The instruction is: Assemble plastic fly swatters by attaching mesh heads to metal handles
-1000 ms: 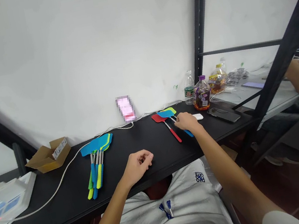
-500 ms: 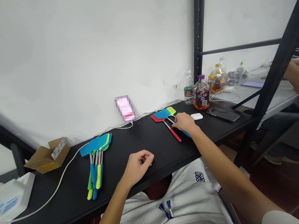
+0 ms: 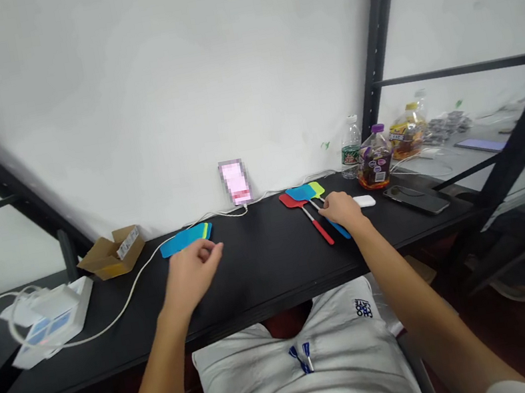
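Blue spatula [image 3: 301, 193] lay across the red one [image 3: 292, 200] on the surface [image 3: 263, 257], right hand [image 3: 340, 208] pinching its shaft; left hand [image 3: 189, 274] half-curled, grip unclear! One hasty tug risked snagging those overlapped heads.

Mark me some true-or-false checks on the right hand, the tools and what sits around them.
1. The right hand is at the blue-headed tool. True.
2. The red tool lies to the right of that hand. False: the red tool lies to its left.
3. The purple-capped bottle stands upright. True.
4. The cardboard box is shut. False: the cardboard box is open.
5. The white case lies beside the black phone. True.
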{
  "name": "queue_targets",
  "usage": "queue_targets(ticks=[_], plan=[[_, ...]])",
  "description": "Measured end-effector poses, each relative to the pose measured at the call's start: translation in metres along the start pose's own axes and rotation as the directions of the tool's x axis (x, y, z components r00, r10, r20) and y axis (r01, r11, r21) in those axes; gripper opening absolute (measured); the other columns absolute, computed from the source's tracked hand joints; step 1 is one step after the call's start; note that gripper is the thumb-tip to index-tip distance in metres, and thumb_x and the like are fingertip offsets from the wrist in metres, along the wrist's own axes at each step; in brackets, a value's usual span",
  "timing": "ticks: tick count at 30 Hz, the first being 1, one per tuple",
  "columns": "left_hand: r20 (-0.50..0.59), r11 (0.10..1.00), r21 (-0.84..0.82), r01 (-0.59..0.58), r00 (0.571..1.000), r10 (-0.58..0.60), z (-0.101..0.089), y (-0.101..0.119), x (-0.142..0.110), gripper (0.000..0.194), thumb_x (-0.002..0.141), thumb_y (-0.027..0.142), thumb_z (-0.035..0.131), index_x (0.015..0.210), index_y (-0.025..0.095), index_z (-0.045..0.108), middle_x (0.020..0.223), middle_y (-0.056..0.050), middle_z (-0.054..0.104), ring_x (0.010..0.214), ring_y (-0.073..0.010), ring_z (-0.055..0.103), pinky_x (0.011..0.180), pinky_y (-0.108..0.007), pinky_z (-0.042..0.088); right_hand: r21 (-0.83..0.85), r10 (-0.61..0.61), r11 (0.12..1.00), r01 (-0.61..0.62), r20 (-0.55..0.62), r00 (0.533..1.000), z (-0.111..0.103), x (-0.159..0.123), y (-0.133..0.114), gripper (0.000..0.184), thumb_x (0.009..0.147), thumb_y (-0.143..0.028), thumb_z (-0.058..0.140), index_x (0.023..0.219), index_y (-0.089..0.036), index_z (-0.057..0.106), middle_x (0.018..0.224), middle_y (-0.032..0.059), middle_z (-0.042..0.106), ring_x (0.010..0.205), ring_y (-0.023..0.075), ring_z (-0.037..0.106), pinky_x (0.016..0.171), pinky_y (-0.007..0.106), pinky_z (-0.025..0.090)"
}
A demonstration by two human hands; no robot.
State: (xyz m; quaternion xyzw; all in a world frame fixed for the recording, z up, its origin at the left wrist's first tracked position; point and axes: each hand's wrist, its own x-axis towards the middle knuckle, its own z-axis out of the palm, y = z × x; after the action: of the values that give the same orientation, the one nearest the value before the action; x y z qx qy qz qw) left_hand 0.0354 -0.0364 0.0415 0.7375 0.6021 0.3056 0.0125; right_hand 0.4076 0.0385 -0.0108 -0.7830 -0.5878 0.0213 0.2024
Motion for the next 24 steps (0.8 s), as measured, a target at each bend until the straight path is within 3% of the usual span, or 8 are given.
queue_targets(ticks=[3, 5, 7, 9, 12, 15, 19, 24], plan=[[-0.037, 0.920, 0.293, 0.261, 0.965, -0.261, -0.025, -0.041, 0.010, 0.046, 0.080, 0.061, 0.051, 0.091, 0.019, 0.066, 0.080, -0.008, 0.070, 0.082, -0.0289, 0.065, 0.064, -0.032, 0.041, -0.003, 0.018, 1.000, -0.019, -0.095, 0.995, -0.005, -0.006, -0.007, 0.032, 0.084, -0.040, 0.058, 0.090, -0.014, 0.075, 0.095, 0.0184, 0.071, 0.091, 0.0301, 0.067, 0.071, 0.032, 0.044], [-0.007, 0.815, 0.403, 0.416, 0.892, -0.452, -0.027, -0.065, 0.015, 0.058, 0.076, 0.070, 0.048, 0.093, 0.017, 0.067, 0.094, -0.017, 0.071, 0.092, -0.0374, 0.065, 0.066, -0.036, 0.044, 0.012, 0.006, 1.000, -0.004, -0.171, 0.985, -0.009, -0.011, -0.014, 0.033, 0.087, -0.039, 0.052, 0.087, -0.015, 0.075, 0.091, 0.0173, 0.072, 0.087, 0.0284, 0.067, 0.069, 0.031, 0.041], [0.070, 0.771, 0.441, 0.459, 0.839, -0.539, -0.020, -0.083, 0.019, 0.067, 0.074, 0.075, 0.046, 0.096, 0.015, 0.067, 0.104, -0.021, 0.069, 0.098, -0.0414, 0.065, 0.070, -0.040, 0.046, 0.029, -0.039, 0.998, 0.047, -0.227, 0.973, -0.012, -0.018, -0.024, 0.034, 0.089, -0.038, 0.048, 0.082, -0.017, 0.074, 0.085, 0.0153, 0.072, 0.081, 0.0264, 0.066, 0.065, 0.030, 0.038], [0.163, 0.769, 0.451, 0.454, 0.805, -0.571, -0.010, -0.095, 0.022, 0.071, 0.072, 0.077, 0.045, 0.097, 0.014, 0.067, 0.109, -0.024, 0.068, 0.101, -0.0422, 0.064, 0.072, -0.041, 0.048, 0.049, -0.109, 0.991, 0.125, -0.258, 0.960, -0.012, -0.025, -0.036, 0.036, 0.089, -0.039, 0.047, 0.073, -0.018, 0.071, 0.078, 0.0132, 0.070, 0.075, 0.0240, 0.065, 0.061, 0.029, 0.033], [0.220, 0.781, 0.456, 0.427, 0.796, -0.564, 0.002, -0.106, 0.025, 0.067, 0.072, 0.075, 0.046, 0.093, 0.016, 0.067, 0.110, -0.023, 0.068, 0.102, -0.0409, 0.064, 0.073, -0.040, 0.048, 0.105, -0.230, 0.957, 0.269, -0.284, 0.931, -0.009, -0.035, -0.051, 0.038, 0.090, -0.039, 0.047, 0.064, -0.019, 0.066, 0.065, 0.0083, 0.066, 0.064, 0.0194, 0.059, 0.057, 0.029, 0.029], [0.226, 0.805, 0.442, 0.395, 0.820, -0.526, 0.005, -0.117, 0.027, 0.054, 0.076, 0.068, 0.046, 0.083, 0.018, 0.067, 0.101, -0.020, 0.071, 0.097, -0.0387, 0.066, 0.072, -0.039, 0.048, 0.185, -0.314, 0.905, 0.383, -0.315, 0.896, -0.006, -0.040, -0.060, 0.038, 0.090, -0.038, 0.047, 0.059, -0.019, 0.061, 0.056, 0.0037, 0.060, 0.056, 0.0156, 0.052, 0.056, 0.029, 0.027], [0.216, 0.814, 0.418, 0.403, 0.826, -0.520, 0.001, -0.129, 0.029, 0.047, 0.080, 0.059, 0.046, 0.079, 0.018, 0.067, 0.093, -0.018, 0.072, 0.089, -0.0350, 0.067, 0.072, -0.038, 0.049, 0.263, -0.339, 0.861, 0.436, -0.343, 0.876, -0.004, -0.040, -0.059, 0.038, 0.089, -0.037, 0.048, 0.056, -0.019, 0.056, 0.051, 0.0008, 0.054, 0.051, 0.0133, 0.046, 0.055, 0.028, 0.026], [0.128, 0.777, 0.445, 0.445, 0.827, -0.547, -0.008, -0.115, 0.025, 0.047, 0.080, 0.055, 0.048, 0.093, 0.016, 0.070, 0.102, -0.021, 0.070, 0.097, -0.0392, 0.065, 0.076, -0.042, 0.050, 0.306, -0.340, 0.838, 0.452, -0.355, 0.871, -0.004, -0.037, -0.055, 0.039, 0.088, -0.037, 0.049, 0.053, -0.019, 0.051, 0.049, -0.0004, 0.050, 0.049, 0.0126, 0.042, 0.055, 0.028, 0.026]])
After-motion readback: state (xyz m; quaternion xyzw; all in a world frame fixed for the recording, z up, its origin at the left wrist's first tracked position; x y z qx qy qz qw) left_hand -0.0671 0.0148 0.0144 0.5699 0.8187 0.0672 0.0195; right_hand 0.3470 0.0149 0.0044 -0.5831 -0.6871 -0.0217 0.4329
